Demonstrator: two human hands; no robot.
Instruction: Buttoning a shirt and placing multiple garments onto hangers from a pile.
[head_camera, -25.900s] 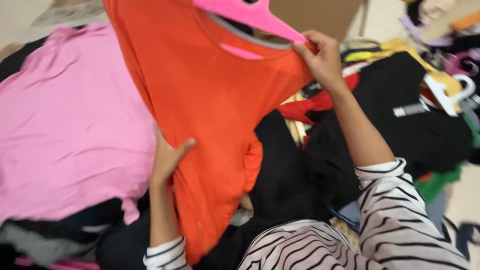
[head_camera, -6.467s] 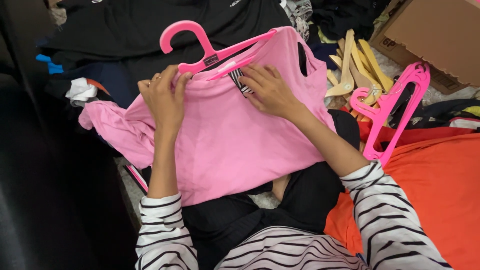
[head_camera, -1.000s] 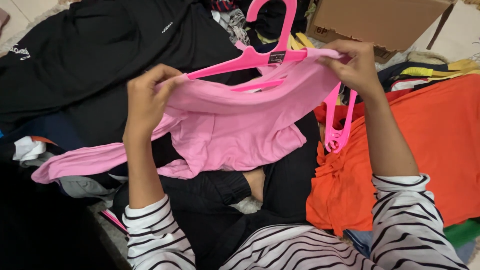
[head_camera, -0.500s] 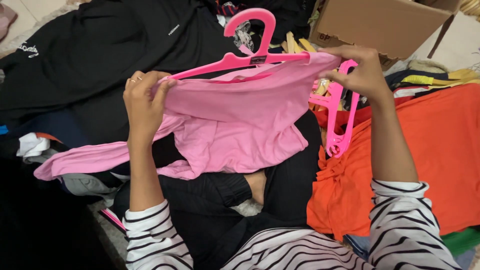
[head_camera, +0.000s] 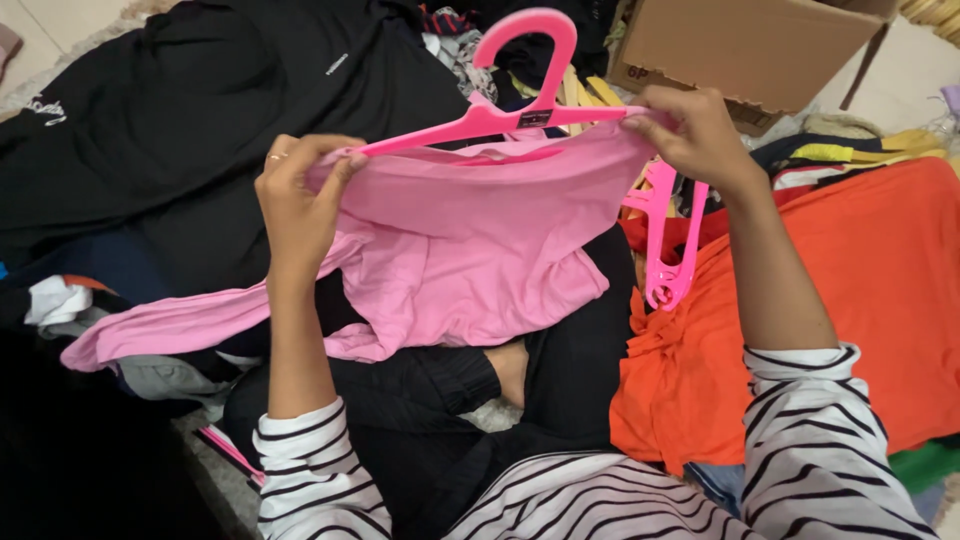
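Pink shirt (head_camera: 470, 250) hangs above your lap on a pink hanger (head_camera: 520, 100), stretched between your hands so it sits square. Your left hand (head_camera: 295, 200) pinches one shoulder shut; your right hand (head_camera: 695, 135) clamps the other against the hanger's arm. Spare pink hangers (head_camera: 668, 250) lie beside an orange garment (head_camera: 850, 300).

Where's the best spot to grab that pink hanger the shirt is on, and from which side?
Probably the hook of the pink hanger, taken from above. It stands upright and bare above the pink shirt, while both arms of the hanger are covered by fabric and pinched at the ends by the left hand and right hand.
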